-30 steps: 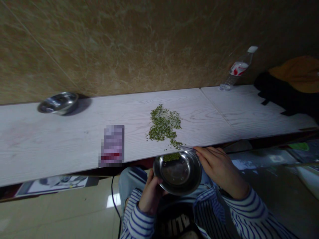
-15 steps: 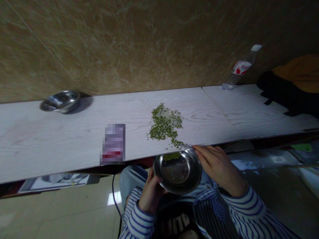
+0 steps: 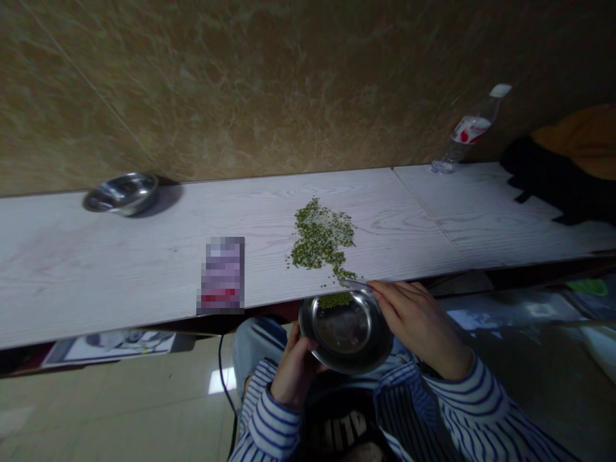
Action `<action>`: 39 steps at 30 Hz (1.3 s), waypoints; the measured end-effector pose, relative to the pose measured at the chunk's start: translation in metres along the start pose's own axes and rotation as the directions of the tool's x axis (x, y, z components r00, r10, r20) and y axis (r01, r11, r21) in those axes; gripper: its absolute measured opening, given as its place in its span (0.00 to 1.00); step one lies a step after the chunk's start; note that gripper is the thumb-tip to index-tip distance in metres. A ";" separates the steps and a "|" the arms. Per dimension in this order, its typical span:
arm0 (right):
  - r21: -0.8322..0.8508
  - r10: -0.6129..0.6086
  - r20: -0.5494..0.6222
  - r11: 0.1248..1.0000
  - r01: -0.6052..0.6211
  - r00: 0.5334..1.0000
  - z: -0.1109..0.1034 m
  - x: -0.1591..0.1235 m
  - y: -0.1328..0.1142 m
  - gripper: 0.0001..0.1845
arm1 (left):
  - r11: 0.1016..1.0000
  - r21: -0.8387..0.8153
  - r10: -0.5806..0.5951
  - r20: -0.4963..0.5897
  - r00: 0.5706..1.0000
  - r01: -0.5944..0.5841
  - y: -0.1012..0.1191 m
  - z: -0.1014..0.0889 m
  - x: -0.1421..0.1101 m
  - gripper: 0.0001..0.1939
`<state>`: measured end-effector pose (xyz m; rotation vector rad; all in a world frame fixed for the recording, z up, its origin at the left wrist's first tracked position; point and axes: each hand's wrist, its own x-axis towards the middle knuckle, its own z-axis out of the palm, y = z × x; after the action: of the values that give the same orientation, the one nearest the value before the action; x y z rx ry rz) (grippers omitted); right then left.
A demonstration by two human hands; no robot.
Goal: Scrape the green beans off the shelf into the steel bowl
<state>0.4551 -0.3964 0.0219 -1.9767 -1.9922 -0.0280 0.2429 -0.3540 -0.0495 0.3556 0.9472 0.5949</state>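
A steel bowl is tilted just under the table's front edge, with my left hand gripping its left rim. Small green beans lie in the bowl on the side towards the table. My right hand is closed around a thin grey metal utensil, perhaps a spoon; its exact kind is unclear. The tip touches or hovers over the nearest beans at the table edge, above the bowl's far rim. A loose pile of green beans spreads over the white tabletop behind it.
On the white wood-grain table a second steel bowl stands at the back left. A blurred-out flat object lies left of the beans. At the right are a plastic bottle and a black and orange bag. A wall closes the back.
My right hand and the utensil have shifted slightly left relative to the bowl. My left hand keeps its grip on the bowl. The whole view has moved a little.
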 end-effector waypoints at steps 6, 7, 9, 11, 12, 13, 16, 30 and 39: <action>0.006 0.013 -0.017 1.000 -0.013 1.000 0.002 -0.001 0.000 0.14 | 1.000 0.003 0.005 0.002 1.000 -0.005 0.000 -0.002 0.001 0.31; -0.001 0.022 -0.020 1.000 -0.022 1.000 0.002 -0.001 0.001 0.14 | 1.000 -0.001 0.005 0.002 1.000 -0.005 0.000 -0.002 0.001 0.31; -0.011 0.037 -0.020 0.999 -0.037 0.999 0.003 0.000 0.002 0.14 | 1.000 -0.006 0.003 -0.002 1.000 -0.003 0.001 -0.001 0.000 0.31; -0.009 0.038 -0.021 0.999 -0.038 0.999 0.004 0.001 0.002 0.14 | 1.000 0.001 0.003 -0.011 1.000 -0.003 0.002 0.000 -0.001 0.31; -0.005 0.035 -0.021 0.999 -0.035 0.999 0.004 0.002 0.002 0.14 | 1.000 0.004 0.006 -0.015 1.000 -0.006 0.003 0.001 -0.002 0.30; -0.001 0.032 -0.022 0.999 -0.032 0.999 0.004 0.002 0.002 0.14 | 1.000 0.006 0.009 -0.015 1.000 -0.009 0.004 0.001 -0.003 0.30; 0.006 0.028 -0.016 1.000 -0.028 0.999 0.005 0.004 0.001 0.14 | 1.000 -0.001 0.017 -0.025 1.000 -0.017 0.006 0.002 -0.005 0.29; 0.039 -0.022 0.004 0.999 0.022 1.000 0.008 0.007 -0.006 0.13 | 1.000 -0.001 0.027 -0.045 0.999 -0.028 0.004 0.001 -0.002 0.30; 0.053 -0.059 0.031 0.997 0.058 0.998 0.014 0.019 -0.018 0.14 | 0.999 -0.018 0.035 -0.026 0.999 -0.036 0.009 -0.005 -0.004 0.29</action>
<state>0.4346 -0.3750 0.0174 -1.8982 -2.0496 0.0416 0.2341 -0.3493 -0.0450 0.3495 0.9612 0.6415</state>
